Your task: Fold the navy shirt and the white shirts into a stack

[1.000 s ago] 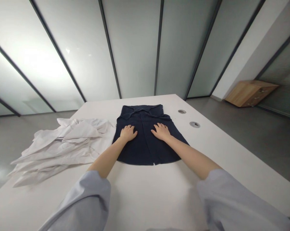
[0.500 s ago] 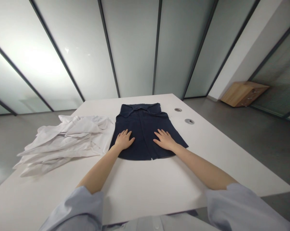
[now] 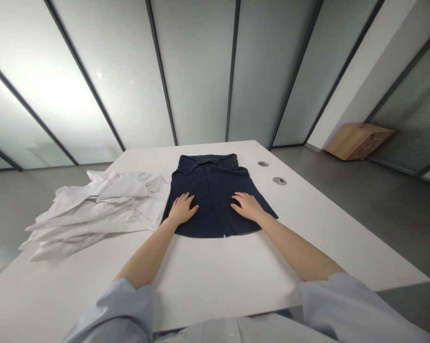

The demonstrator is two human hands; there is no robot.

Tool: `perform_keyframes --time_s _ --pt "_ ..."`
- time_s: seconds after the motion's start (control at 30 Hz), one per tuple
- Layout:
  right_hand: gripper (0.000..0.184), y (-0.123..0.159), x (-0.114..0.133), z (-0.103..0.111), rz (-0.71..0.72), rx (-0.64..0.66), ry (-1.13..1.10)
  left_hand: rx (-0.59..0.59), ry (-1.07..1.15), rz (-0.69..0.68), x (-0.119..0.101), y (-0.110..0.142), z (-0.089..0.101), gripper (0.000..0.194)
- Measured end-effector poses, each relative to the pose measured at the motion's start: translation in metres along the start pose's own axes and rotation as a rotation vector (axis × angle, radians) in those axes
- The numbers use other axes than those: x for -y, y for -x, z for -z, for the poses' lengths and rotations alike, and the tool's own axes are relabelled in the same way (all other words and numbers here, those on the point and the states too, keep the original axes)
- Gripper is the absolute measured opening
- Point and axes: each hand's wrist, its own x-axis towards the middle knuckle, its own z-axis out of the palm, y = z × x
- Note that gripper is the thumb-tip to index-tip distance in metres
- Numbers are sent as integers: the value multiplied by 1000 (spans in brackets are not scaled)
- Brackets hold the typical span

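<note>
A dark navy shirt (image 3: 215,186) lies flat on the white table (image 3: 218,271), collar at the far end, sleeves folded under. My left hand (image 3: 181,208) rests palm down on its near left part, fingers stretched out. My right hand (image 3: 248,206) lies flat on the near right part, fingers spread. Neither hand holds anything. Both forearms are bare, with pale blue sleeves pushed up near the elbows.
A pile of crumpled white garments (image 3: 93,209) sits on the table left of the navy shirt, touching its edge. Two round cable grommets (image 3: 279,181) are set in the table to the right. A wooden cabinet (image 3: 359,140) stands on the floor far right. Frosted glass walls stand behind.
Both hands slid toward me down the navy shirt, from its middle to near its hem. The camera pulled back, showing the table's near edge.
</note>
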Motion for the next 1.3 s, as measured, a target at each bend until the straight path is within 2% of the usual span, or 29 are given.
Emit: perform_keyframes --time_s 0.23,0.43,0.6,0.67,0.77,0.87,1.0,1.17,1.3 --pt "48 -2 -1 -6 -9 8 16 -2 8 1 0 1 1 58" --pt "46 -2 -3 -3 -38 14 -14 -68 63 -3 0 1 4 50" --pt "44 -6 -17 -2 -176 -26 25 -128 68 56 2 0 5 40" --pt "47 -6 -24 -1 -264 -36 45 -115 38 121 4 -1 5 43" --pt "56 -4 -32 0 -386 -41 66 -104 -9 233 8 -1 5 58" --pt "63 -2 -36 5 -449 -42 98 -128 -64 324 11 -2 8 72" --pt "59 0 -36 12 -468 -54 115 -114 -67 378 12 -1 15 77" --pt "60 0 -40 15 -506 -59 2 -95 -13 395 16 0 27 69" --pt "60 1 -48 14 -442 -33 -89 21 60 426 27 -3 34 72"
